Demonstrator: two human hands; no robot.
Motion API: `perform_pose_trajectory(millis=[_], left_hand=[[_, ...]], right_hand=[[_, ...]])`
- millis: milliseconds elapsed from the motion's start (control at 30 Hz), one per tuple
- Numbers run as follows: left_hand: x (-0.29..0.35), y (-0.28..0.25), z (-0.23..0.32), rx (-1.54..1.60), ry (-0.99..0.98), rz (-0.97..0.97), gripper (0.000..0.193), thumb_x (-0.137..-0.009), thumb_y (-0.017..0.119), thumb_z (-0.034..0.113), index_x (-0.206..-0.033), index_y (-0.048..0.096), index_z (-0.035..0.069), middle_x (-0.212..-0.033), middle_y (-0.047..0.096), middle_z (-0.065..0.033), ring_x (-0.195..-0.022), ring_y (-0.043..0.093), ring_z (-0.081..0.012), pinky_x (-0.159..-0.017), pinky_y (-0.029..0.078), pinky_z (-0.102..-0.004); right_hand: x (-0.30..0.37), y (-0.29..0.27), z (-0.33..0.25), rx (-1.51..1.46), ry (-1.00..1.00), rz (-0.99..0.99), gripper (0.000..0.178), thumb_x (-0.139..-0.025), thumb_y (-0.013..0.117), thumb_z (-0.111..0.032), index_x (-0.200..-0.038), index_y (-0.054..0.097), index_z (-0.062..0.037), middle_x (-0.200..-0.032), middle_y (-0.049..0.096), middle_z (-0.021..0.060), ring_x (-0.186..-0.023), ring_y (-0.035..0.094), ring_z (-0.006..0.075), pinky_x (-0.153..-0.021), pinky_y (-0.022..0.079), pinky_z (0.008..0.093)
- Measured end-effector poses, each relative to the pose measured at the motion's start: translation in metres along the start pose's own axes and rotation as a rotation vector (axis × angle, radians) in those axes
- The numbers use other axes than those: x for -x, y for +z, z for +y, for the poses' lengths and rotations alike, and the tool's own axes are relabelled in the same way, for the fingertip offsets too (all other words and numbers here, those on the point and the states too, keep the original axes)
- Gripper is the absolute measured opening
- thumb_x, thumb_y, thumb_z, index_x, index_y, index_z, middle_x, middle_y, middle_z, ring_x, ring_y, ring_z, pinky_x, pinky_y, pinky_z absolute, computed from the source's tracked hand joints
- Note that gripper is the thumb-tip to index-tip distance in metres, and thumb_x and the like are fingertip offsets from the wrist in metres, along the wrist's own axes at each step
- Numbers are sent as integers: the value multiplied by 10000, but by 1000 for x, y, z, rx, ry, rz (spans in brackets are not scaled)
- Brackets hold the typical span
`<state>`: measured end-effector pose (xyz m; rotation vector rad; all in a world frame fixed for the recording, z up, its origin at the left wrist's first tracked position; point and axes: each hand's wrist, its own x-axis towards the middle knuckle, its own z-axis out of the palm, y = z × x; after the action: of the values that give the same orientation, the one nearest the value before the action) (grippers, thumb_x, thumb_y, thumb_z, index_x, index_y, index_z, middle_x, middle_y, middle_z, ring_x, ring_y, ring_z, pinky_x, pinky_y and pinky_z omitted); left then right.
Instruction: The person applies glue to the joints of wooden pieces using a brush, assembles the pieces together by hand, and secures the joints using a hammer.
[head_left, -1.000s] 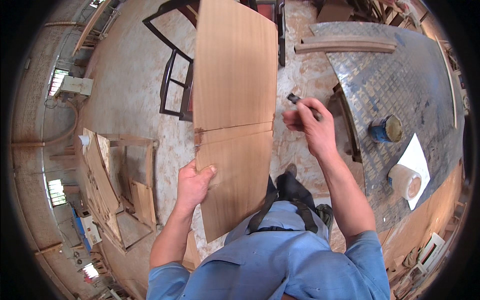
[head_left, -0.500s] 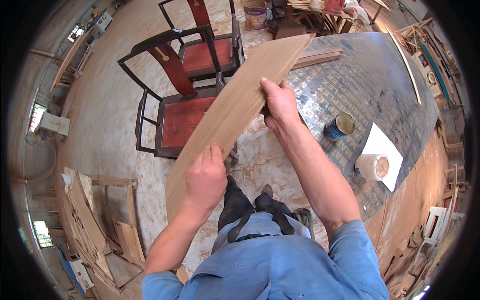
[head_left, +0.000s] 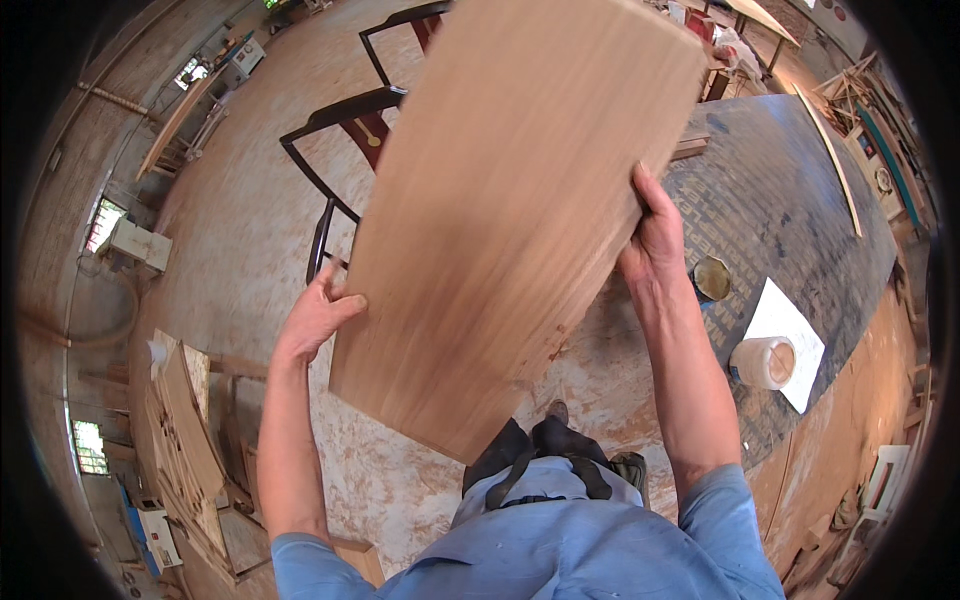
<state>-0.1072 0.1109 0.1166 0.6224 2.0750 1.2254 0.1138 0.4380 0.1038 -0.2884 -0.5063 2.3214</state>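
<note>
Dust-streaked pale floor [head_left: 250, 210] below; above it, broad brown wooden board [head_left: 510, 215]. I see right hand [head_left: 657, 238] grasping right edge, left hand [head_left: 314, 320] unclenched at left edge; one-sided hold could let board swing.

Two dark wooden armchairs with red back panels [head_left: 350, 107] stand at upper left; a pale timber framework [head_left: 193, 430] sits at lower left; a thin wooden strip [head_left: 830, 160] lies on the black-topped bench [head_left: 770, 205], right.

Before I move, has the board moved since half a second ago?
Yes: against the near chair, the board has swung leftward in view, now covering more of it.
</note>
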Motion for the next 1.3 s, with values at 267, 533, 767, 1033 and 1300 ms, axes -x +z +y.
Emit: perform_pose_trajectory(millis=[267,533,767,1033,1300], left_hand=[[53,74,-53,424,110,50,668,-695,797,243,-1219,503,-49,-1107,614,-85,-977,600,-204,-863,488,-340],[86,89,-75,756,207,285,542,-721,756,155,-1164,524,-53,-1088,622,-112,-971,614,-231,-877,502,-365],[102,63,-107,789,193,306,588,-751,668,97,-1280,435,-13,-1140,597,-100,-1005,598,-237,-904,497,-399],[108,74,-90,797,194,347,577,-720,745,139,-1205,499,-55,-1114,615,-116,-998,610,-245,-895,497,-386],[106,77,-87,776,168,363,529,-726,693,116,-1185,512,-76,-1095,618,-121,-980,611,-233,-878,497,-365]], right_hand=[[-33,62,-12,327,-73,-245,271,-867,637,-163,-1057,545,7,-952,622,88,-837,613,160,-721,537,318],[2,56,-44,677,-184,-108,358,-962,514,-319,-1134,506,-5,-856,664,129,-664,640,167,-572,524,277],[42,31,-11,716,-30,-99,262,-936,563,-248,-990,629,-1,-660,622,52,-517,575,100,-439,430,220],[33,20,5,725,71,-155,166,-893,621,-173,-960,635,-21,-641,617,42,-500,557,88,-403,389,206],[44,-2,13,840,79,-177,182,-891,618,-153,-993,634,-4,-643,611,45,-524,559,85,-417,392,208]])
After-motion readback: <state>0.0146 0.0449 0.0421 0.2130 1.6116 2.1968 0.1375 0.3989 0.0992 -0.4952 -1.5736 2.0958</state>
